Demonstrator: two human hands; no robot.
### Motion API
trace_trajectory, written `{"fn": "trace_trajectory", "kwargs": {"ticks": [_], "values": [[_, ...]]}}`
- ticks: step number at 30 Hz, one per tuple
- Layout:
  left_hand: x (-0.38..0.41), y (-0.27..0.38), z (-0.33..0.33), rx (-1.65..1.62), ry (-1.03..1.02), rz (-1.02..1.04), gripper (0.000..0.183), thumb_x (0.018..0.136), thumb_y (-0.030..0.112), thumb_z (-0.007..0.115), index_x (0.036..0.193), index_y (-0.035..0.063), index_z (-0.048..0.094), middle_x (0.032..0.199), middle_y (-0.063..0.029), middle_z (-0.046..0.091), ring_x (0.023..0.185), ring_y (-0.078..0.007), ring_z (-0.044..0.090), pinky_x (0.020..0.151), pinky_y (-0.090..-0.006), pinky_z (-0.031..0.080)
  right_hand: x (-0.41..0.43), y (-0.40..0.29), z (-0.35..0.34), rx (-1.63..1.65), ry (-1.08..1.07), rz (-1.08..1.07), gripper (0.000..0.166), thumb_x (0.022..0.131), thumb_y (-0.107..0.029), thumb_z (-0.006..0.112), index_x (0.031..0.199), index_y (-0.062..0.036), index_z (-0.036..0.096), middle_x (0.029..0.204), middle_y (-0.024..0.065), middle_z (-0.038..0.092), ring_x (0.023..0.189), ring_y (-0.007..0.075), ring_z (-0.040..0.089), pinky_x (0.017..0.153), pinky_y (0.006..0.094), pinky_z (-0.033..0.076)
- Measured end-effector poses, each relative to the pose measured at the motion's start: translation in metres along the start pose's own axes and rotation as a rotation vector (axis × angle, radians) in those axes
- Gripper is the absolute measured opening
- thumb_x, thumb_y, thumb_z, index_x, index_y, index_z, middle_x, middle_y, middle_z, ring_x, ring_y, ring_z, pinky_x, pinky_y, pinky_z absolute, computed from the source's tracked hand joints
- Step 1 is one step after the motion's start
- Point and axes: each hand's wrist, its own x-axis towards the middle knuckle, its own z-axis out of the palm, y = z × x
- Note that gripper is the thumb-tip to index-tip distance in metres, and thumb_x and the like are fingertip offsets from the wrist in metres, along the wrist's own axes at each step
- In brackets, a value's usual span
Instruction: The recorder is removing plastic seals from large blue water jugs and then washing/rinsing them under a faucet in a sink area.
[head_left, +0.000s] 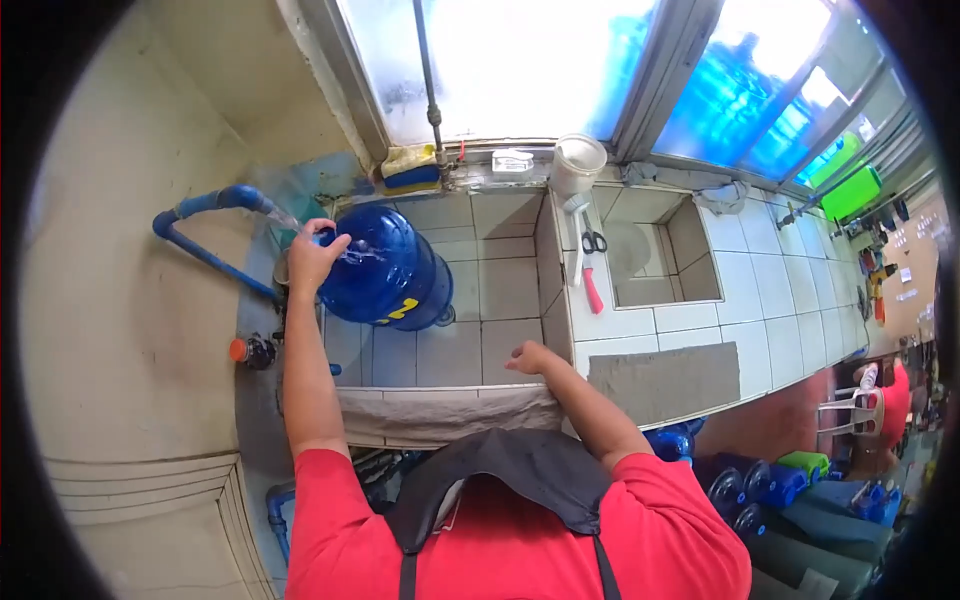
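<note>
A large blue plastic water jug (375, 259) stands in a white-tiled basin (504, 296), with yellow markings on its side. My left hand (311, 259) grips the jug at its neck, the thumb and fingers around the mouth. Water pours from the end of a bent blue pipe (214, 202) towards the mouth, and some splashes over the jug's shoulder. My right hand (531, 358) hangs over the basin's near right corner, fingers curled and holding nothing.
Scissors (594, 241), a pink-handled knife (592, 292) and a white brush (577, 225) lie beside a smaller tiled sink (660, 255). A white bucket (579, 161) stands behind. Folded cloth (450, 416) covers the basin's front rim. Several jugs (739, 487) lie on the floor at right, near a seated person (892, 405).
</note>
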Motion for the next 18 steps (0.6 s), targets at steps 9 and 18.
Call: {"fn": "trace_trajectory", "kwargs": {"ticks": [9, 18], "values": [[-0.003, -0.002, -0.003, -0.102, -0.084, -0.077, 0.036, 0.074, 0.021, 0.082, 0.100, 0.0032, 0.066, 0.090, -0.0064, 0.067, 0.082, -0.0167, 0.061, 0.078, -0.0307, 0.049, 0.019, 0.011, 0.014, -0.010, 0.011, -0.030, 0.063, 0.077, -0.052, 0.073, 0.114, -0.0004, 0.070, 0.114, 0.0221, 0.068, 0.109, 0.0362, 0.065, 0.097, 0.0400, 0.050], [0.003, -0.009, -0.003, -0.104, -0.128, -0.093, 0.036, 0.076, 0.023, 0.080, 0.101, 0.0026, 0.065, 0.091, -0.0083, 0.066, 0.085, -0.0196, 0.060, 0.080, -0.0323, 0.048, 0.022, 0.009, 0.017, -0.011, 0.008, -0.021, 0.057, 0.081, -0.049, 0.071, 0.112, -0.0005, 0.070, 0.111, 0.0215, 0.069, 0.105, 0.0367, 0.066, 0.092, 0.0428, 0.051]]}}
